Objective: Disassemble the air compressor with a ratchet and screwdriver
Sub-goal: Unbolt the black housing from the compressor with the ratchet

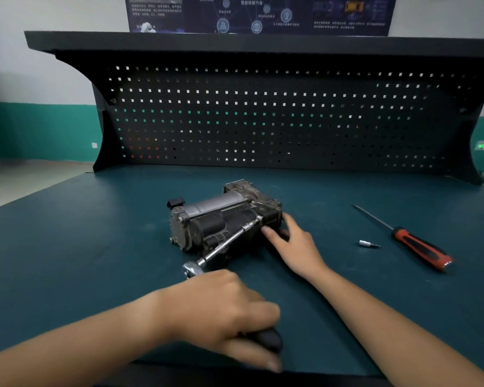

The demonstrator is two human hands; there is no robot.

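On the tabletop (81, 247), the air compressor (221, 219) is steadied by relaxed fingers (273, 235) of the right hand (295, 245), while the ratchet (192, 269), its extension (229, 241) slanting up-right into the casing, is gripped by the left hand (224, 311).

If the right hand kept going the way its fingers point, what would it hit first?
The air compressor: the right hand points its straight fingers at the compressor's right end and seems to touch it now, just beside the socket tip of the ratchet.
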